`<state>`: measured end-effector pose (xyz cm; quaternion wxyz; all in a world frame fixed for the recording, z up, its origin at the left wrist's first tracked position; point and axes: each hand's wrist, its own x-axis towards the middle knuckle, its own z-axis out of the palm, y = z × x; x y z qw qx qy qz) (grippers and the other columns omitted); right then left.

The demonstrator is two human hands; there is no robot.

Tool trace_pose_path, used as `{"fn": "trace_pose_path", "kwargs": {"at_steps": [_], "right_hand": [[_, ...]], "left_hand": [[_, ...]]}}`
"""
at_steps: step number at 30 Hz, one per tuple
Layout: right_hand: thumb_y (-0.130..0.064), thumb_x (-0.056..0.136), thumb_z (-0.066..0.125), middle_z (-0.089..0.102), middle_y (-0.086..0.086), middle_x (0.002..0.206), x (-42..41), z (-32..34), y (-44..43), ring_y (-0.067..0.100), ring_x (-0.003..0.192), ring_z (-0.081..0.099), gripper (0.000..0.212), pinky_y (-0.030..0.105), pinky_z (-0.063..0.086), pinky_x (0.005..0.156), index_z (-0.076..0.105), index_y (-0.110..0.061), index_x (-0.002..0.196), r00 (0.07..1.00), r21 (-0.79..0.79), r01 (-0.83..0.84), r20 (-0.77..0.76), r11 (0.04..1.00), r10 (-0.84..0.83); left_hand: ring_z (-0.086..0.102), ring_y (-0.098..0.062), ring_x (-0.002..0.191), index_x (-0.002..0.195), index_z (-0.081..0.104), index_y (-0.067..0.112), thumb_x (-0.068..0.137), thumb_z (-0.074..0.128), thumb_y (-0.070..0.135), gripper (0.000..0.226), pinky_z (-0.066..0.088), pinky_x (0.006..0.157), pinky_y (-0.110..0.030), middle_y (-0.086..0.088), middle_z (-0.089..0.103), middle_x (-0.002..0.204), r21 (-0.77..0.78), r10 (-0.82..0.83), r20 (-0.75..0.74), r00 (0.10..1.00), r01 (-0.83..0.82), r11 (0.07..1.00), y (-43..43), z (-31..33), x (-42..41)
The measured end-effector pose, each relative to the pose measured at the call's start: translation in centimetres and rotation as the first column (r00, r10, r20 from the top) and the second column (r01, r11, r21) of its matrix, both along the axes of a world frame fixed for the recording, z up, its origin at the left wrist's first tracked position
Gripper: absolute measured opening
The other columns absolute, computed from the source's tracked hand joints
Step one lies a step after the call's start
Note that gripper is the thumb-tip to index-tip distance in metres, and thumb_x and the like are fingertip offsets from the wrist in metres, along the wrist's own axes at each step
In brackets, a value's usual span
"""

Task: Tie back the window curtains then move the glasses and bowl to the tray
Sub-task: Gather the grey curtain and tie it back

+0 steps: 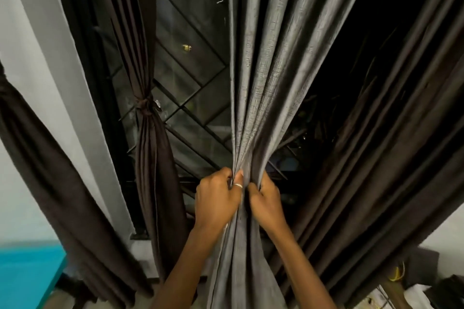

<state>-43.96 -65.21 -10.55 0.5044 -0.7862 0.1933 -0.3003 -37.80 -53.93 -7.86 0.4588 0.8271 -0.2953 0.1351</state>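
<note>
The window (190,63), dark behind a diagonal metal grille, takes up the far middle of the view. It is flanked by brown curtains. To the left, a narrow curtain panel (148,148) is already seen gathered and bound at its waist by a knotted tie (145,106). A further dark drape (50,178) hangs slanted at the far left, against the pale wall (32,32).

The greater part of the right half is filled by the right-hand curtain (276,83), whose folds are drawn down into a tight bunch at the near centre. This bunch is gripped from both sides. The left hand (217,198), on which a ring (238,185) is worn, is closed around the left of the gathered cloth. The right hand (266,204) is closed around the right of it, the fingers curled into the folds.

The step in hand is judged to be the tying back of this second curtain, with the cloth gathered but nothing yet seen bound around it. For the next move, the bunch would need to be kept pinched by one hand while a band or strip of fabric is passed around and knotted; no such tie can be made out here.

The glasses, bowl and tray are not in view.
</note>
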Motion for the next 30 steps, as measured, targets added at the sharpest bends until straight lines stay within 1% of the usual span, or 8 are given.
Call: {"fn": "trace_pose_path", "kwargs": {"at_steps": [5,10,13,16,20,23,26,30], "right_hand": [[-0.038,0.106,0.042,0.072,-0.019,0.104,0.1,0.1,1.7,-0.004,0.096,0.068,0.029,0.015,0.054,0.080,0.055,-0.038,0.133,0.998,-0.035,-0.066,-0.025,0.997,0.066],[-0.033,0.105,0.040,0.066,-0.021,0.106,-0.4,1.3,1.8,-0.009,0.098,0.064,0.037,0.003,0.046,0.075,0.044,-0.043,0.141,0.989,-0.112,-0.112,-0.106,0.987,0.100],[-0.024,0.098,0.040,0.065,-0.015,0.108,-0.9,1.3,1.7,-0.001,0.096,0.064,0.055,0.004,0.045,0.074,0.035,-0.036,0.152,0.993,-0.134,0.002,-0.118,0.991,-0.018],[-0.011,0.100,0.041,0.066,-0.009,0.093,-1.5,0.9,2.2,0.004,0.076,0.064,0.061,0.020,0.052,0.066,0.029,-0.027,0.156,0.986,-0.152,0.117,-0.098,0.982,-0.132],[-0.012,0.101,0.041,0.064,-0.004,0.089,-1.5,0.8,3.0,0.009,0.074,0.063,0.062,0.036,0.057,0.070,0.023,-0.021,0.159,0.980,-0.179,0.137,-0.119,0.974,-0.159],[-0.010,0.101,0.042,0.061,-0.010,0.091,-1.7,1.0,4.2,0.000,0.075,0.060,0.059,0.028,0.057,0.074,0.029,-0.021,0.157,0.991,-0.189,0.089,-0.081,0.978,-0.105],[-0.014,0.104,0.043,0.065,-0.015,0.096,-1.2,1.4,4.1,-0.007,0.082,0.064,0.049,0.007,0.048,0.066,0.038,-0.028,0.151,1.000,-0.148,-0.014,-0.027,0.989,0.011],[-0.033,0.108,0.041,0.068,-0.014,0.107,-0.1,1.7,3.3,-0.009,0.096,0.064,0.040,0.004,0.046,0.075,0.042,-0.028,0.147,0.992,-0.107,-0.123,-0.041,0.987,0.119]], "left_hand": [[0.054,-0.014,0.051,0.067,0.054,0.015,0.098,0.059,0.039,0.040,0.046,0.051,-0.038,0.002,0.055,0.056,-0.020,-0.048,0.001,0.999,0.048,0.999,0.2,-0.1,0.2],[0.057,-0.013,0.055,0.068,0.054,0.021,0.097,0.058,0.043,0.037,0.039,0.050,-0.030,0.008,0.054,0.060,0.090,-0.039,0.059,0.997,0.033,0.995,0.9,0.5,0.5],[0.059,-0.023,0.056,0.067,0.049,0.020,0.097,0.059,0.044,0.039,0.042,0.049,-0.031,0.003,0.055,0.060,0.165,0.035,0.122,0.992,-0.055,0.985,1.4,1.0,0.7],[0.063,-0.032,0.062,0.071,0.053,0.016,0.097,0.056,0.045,0.040,0.049,0.052,-0.037,-0.005,0.063,0.068,0.235,0.110,0.154,0.982,-0.145,0.961,1.8,1.5,0.6],[0.064,-0.035,0.064,0.071,0.049,0.017,0.098,0.057,0.044,0.039,0.040,0.053,-0.034,-0.008,0.065,0.071,0.275,0.150,0.168,0.974,-0.192,0.942,1.6,1.8,0.1],[0.063,-0.033,0.060,0.068,0.042,0.020,0.098,0.060,0.041,0.040,0.038,0.051,-0.032,-0.008,0.064,0.068,0.238,0.129,0.163,0.978,-0.165,0.957,1.4,1.8,0.0],[0.058,-0.024,0.055,0.065,0.045,0.021,0.097,0.060,0.039,0.040,0.043,0.049,-0.033,0.000,0.056,0.060,0.143,0.016,0.114,0.993,-0.032,0.989,1.3,1.3,0.3],[0.053,-0.009,0.053,0.066,0.052,0.020,0.097,0.061,0.037,0.036,0.041,0.049,-0.030,0.007,0.054,0.059,0.064,-0.089,0.089,0.992,0.084,0.994,1.5,0.6,0.8]]}}
